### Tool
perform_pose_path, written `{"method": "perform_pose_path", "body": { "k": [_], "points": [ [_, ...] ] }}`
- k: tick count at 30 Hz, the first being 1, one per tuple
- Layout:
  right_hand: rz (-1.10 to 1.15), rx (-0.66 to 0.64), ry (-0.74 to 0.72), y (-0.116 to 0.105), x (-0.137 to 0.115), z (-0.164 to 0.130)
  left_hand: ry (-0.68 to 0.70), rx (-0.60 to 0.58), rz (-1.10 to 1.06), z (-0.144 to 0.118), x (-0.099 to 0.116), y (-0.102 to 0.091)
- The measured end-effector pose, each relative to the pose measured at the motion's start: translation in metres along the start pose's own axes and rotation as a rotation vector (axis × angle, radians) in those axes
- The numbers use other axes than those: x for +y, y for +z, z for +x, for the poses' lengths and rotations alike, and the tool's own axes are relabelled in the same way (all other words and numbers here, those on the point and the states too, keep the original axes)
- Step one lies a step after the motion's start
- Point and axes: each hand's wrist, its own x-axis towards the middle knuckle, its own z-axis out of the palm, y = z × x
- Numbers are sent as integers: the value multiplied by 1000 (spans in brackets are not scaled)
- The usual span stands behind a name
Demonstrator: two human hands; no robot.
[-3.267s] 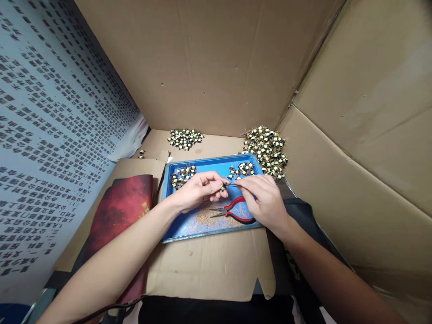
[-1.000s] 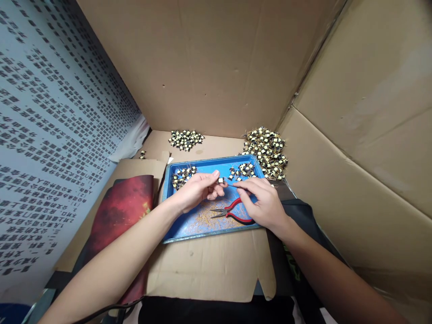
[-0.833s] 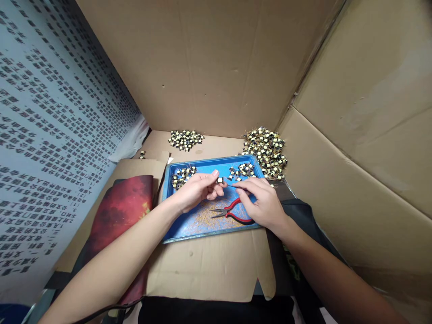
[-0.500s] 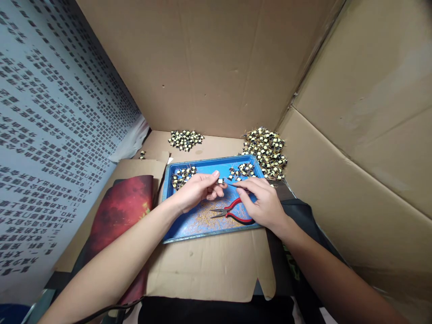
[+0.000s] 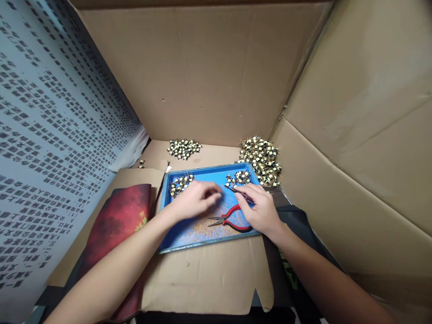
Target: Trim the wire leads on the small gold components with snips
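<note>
Over the blue tray (image 5: 202, 245), my left hand (image 5: 195, 198) is curled with thumb and fingers drawn together, blurred by motion. Whatever lies between its fingertips is hidden. My right hand (image 5: 261, 209) grips dark tweezers (image 5: 245, 195), their tips pointing left toward a small group of coil components (image 5: 241, 177) in the tray. These parts are yellow and black with thin wire leads. Below the hands, red-handled needle-nose pliers (image 5: 232, 220) lie on scattered copper-coloured wire clippings (image 5: 199, 231). More coil components (image 5: 180, 184) sit at the tray's left side, beyond my left wrist.
Behind the tray are a smaller pile of components (image 5: 184, 149) and a larger pile (image 5: 259, 159) at right. Cardboard walls (image 5: 209, 76) stand behind and to the right. A red patterned cloth (image 5: 118, 225) lies left; a printed sheet (image 5: 50, 135) hangs beyond.
My left hand has turned over, knuckles up, and the component it pinched no longer shows. My right hand still holds the tweezers. The view has tilted slightly upward.
</note>
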Motion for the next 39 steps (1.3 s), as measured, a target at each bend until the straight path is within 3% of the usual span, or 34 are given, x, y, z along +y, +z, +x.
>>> {"method": "perform_pose_path", "body": {
  "k": [3, 6, 12, 17, 21, 26, 36, 39],
  "points": [
    [27, -4, 26, 1, 2, 0, -119, 364, 175, 7, -2, -34],
    [41, 3, 35, 3, 3, 0, -183, 507, 235, 7, -2, -56],
    [75, -3, 93, 5, 4, 0, -247, 408, 281, 7, 1, -51],
    [142, -23, 172, 8, 7, 1, -299, 267, 566, 10, -13, -53],
    [157, -16, 200, 8, 9, 0, -479, 359, 677, 3, -40, -55],
    [146, -27, 237, 7, 11, -4, -293, 514, 573, -3, -60, -42],
    [74, -75, 243, 7, 11, -3, -182, 564, 404, -9, -57, -38],
    [58, -76, 222, 7, 12, -3, -155, 532, 380, -10, -56, -38]
  ]
}}
